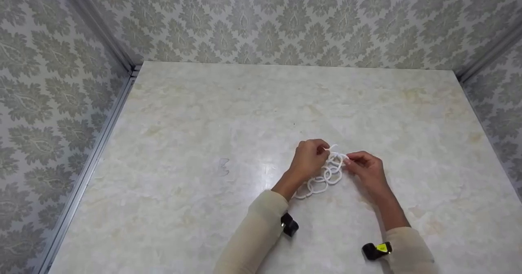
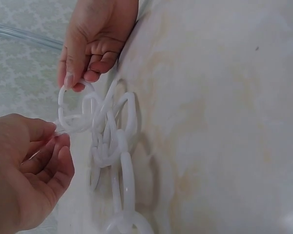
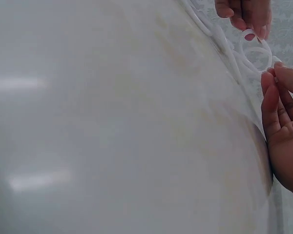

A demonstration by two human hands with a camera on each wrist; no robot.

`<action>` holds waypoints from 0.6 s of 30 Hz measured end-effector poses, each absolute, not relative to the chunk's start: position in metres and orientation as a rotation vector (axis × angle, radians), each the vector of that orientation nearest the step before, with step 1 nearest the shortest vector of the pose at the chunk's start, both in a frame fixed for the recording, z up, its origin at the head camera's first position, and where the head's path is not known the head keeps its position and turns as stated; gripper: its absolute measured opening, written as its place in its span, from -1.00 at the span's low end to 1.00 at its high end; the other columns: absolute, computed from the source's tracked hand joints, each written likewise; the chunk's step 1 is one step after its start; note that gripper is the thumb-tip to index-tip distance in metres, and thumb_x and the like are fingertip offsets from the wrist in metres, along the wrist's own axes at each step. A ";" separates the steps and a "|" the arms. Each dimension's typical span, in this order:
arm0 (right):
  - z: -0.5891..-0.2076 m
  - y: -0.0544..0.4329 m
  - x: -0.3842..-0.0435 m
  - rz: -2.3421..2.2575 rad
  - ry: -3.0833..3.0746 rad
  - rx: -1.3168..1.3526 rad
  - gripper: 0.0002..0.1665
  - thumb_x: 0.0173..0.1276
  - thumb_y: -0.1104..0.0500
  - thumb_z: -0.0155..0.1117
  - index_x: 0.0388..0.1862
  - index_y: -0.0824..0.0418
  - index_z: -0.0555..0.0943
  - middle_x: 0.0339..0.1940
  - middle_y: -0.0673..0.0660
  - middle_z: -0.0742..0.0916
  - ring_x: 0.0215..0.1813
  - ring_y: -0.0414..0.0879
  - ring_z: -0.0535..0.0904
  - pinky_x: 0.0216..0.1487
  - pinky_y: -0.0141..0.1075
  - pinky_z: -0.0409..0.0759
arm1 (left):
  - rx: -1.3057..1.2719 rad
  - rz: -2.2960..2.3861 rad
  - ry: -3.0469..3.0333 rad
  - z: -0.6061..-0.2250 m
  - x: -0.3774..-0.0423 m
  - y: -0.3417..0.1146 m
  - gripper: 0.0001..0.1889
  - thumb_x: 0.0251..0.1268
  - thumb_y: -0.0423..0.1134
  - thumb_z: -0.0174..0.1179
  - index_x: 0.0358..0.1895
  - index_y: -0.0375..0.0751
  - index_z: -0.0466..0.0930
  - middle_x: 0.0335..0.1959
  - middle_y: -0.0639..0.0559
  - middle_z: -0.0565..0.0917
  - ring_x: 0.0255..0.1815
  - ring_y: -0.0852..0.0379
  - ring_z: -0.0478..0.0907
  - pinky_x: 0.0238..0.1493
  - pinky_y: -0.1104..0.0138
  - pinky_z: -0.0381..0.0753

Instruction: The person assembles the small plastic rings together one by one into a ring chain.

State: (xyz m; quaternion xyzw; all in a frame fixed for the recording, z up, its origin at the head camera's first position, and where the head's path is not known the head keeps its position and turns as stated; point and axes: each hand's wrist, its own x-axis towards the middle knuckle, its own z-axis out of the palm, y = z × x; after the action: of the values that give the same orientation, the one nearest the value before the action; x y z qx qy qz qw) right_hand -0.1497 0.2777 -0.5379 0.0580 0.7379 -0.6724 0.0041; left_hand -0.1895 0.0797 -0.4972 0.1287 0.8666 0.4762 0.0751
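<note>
A chain of white plastic links (image 2: pixel 129 180) is between the two hands, its lower links lying on the pale table. My left hand (image 1: pixel 312 159) pinches one link between thumb and fingertips at the chain's far end. Just to the right, my right hand (image 1: pixel 369 171) pinches another link by its edge. In the left wrist view the left hand (image 2: pixel 31 170) is low and the right hand (image 2: pixel 100 36) is above it, with the held links overlapping between their fingertips. The right wrist view shows the right hand (image 3: pixel 288 122) beneath the left hand (image 3: pixel 249 12), close together at the raised links.
A marbled pale table (image 1: pixel 183 115) spreads around the hands. Patterned wall panels (image 1: pixel 265 21) rise behind it and at both sides, with a metal rail (image 1: pixel 87 172) along the left edge. Faint pencil-like marks (image 1: pixel 224 167) show on the tabletop left of the hands.
</note>
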 end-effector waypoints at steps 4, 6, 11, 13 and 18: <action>-0.537 0.279 -0.150 -2.107 2.298 0.195 -0.65 0.37 0.29 0.38 0.02 0.52 0.59 -0.30 -0.15 0.78 -0.29 -0.32 0.67 -0.29 -0.47 0.63 | 0.425 1.460 2.607 -0.496 -0.190 0.079 -0.82 0.41 -0.34 0.23 -0.03 -0.22 0.76 -0.22 -0.04 0.78 -0.28 0.27 0.54 -0.19 0.49 0.53; -0.537 0.280 -0.150 -2.100 2.297 0.196 -0.68 0.37 0.29 0.38 0.01 0.47 0.61 -0.30 -0.15 0.78 -0.28 -0.33 0.66 -0.28 -0.47 0.63 | 0.452 1.478 2.605 -0.494 -0.190 0.079 -0.82 0.42 -0.34 0.23 -0.03 -0.21 0.76 -0.21 -0.03 0.78 -0.27 0.27 0.54 -0.19 0.50 0.52; -0.536 0.280 -0.150 -2.091 2.300 0.182 -0.71 0.37 0.30 0.38 -0.01 0.47 0.62 -0.34 -0.15 0.77 -0.32 -0.32 0.63 -0.30 -0.47 0.60 | 0.529 1.492 2.616 -0.492 -0.189 0.080 -0.81 0.44 -0.36 0.21 -0.02 -0.20 0.76 -0.18 -0.01 0.79 -0.25 0.25 0.56 -0.19 0.51 0.52; -0.535 0.279 -0.150 -2.103 2.299 0.168 -0.68 0.37 0.32 0.37 0.00 0.53 0.60 -0.37 -0.14 0.76 -0.36 -0.31 0.63 -0.33 -0.46 0.58 | 0.545 1.486 2.633 -0.492 -0.189 0.081 -0.81 0.44 -0.36 0.20 -0.02 -0.19 0.76 -0.17 -0.01 0.80 -0.22 0.24 0.58 -0.17 0.50 0.52; -0.536 0.279 -0.149 -2.164 2.286 0.153 -0.67 0.35 0.39 0.35 -0.01 0.61 0.57 -0.41 -0.11 0.76 -0.40 -0.30 0.61 -0.38 -0.45 0.54 | 0.524 1.495 2.640 -0.495 -0.190 0.083 -0.81 0.44 -0.39 0.20 -0.01 -0.18 0.75 -0.16 -0.01 0.80 -0.18 0.20 0.63 -0.13 0.47 0.56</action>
State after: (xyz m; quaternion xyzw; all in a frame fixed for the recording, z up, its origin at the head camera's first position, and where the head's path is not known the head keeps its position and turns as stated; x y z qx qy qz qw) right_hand -0.1493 0.2790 -0.5359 0.0485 0.7254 -0.6866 -0.0049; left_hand -0.1900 0.0826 -0.4947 0.1702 0.8570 0.4853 0.0315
